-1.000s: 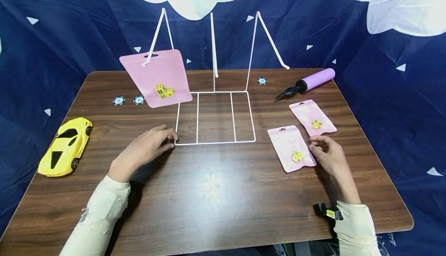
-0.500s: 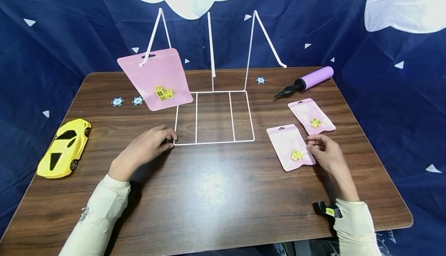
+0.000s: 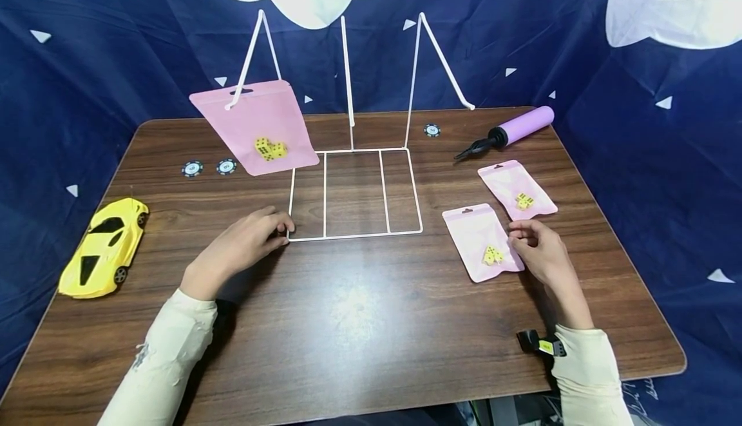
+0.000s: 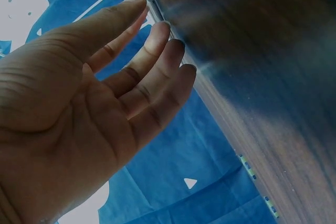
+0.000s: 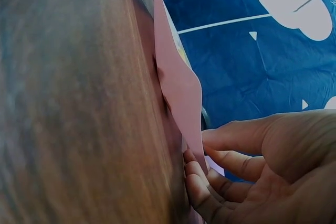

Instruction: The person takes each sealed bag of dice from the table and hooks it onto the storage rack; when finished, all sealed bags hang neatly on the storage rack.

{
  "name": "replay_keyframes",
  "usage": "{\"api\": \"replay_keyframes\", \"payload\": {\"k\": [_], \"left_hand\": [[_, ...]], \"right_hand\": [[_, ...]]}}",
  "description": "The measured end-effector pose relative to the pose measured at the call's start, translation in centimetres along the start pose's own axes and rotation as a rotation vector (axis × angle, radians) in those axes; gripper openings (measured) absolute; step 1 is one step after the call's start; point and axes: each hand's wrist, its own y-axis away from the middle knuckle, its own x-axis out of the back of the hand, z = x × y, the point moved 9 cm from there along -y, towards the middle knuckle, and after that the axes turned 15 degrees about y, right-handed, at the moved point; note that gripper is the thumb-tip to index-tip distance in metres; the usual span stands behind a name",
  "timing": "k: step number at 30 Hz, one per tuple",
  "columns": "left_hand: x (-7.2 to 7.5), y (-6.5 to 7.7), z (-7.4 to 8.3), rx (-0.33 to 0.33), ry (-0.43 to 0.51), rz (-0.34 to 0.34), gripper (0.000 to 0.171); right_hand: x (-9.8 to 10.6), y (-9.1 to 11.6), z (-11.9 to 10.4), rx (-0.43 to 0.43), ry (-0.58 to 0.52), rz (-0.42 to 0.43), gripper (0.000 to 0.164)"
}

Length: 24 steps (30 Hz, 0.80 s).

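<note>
My left hand is at the front left corner of a white wire display rack, its thumb and index finger pinching the frame there. From the rack's left hook hangs a large pink resealable pouch with yellow dice showing on it. On the right, my right hand pinches the lower right edge of a smaller pink pouch, which also shows yellow dice. In the right wrist view that pouch bends up from the table between thumb and fingers. A similar small pouch lies just behind.
A yellow toy car stands at the left of the wooden table. Two poker chips lie behind it, and another chip sits right of the rack. A purple hand pump lies at the back right.
The head view has shifted slightly, and the hanging pouch sways a little. Both hands keep nearly the same places and holds.
</note>
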Motion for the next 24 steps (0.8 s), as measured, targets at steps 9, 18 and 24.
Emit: {"api": "replay_keyframes", "payload": {"k": [9,18,24], "left_hand": [[-0.04,-0.11,0.11,-0.018,0.001,-0.010,0.017],[-0.05,-0.15,0.56,-0.049,0.006,0.007,0.017],[-0.13,-0.24,0.54,-0.040,0.002,-0.003,0.016]], "right_hand": [[-0.04,-0.09,-0.21,0.002,0.040,-0.004,0.031],[0.18,-0.28,-0.30,0.017,0.068,0.026,0.029],[0.14,-0.34,-0.47,0.024,0.095,0.019,0.023]]}}
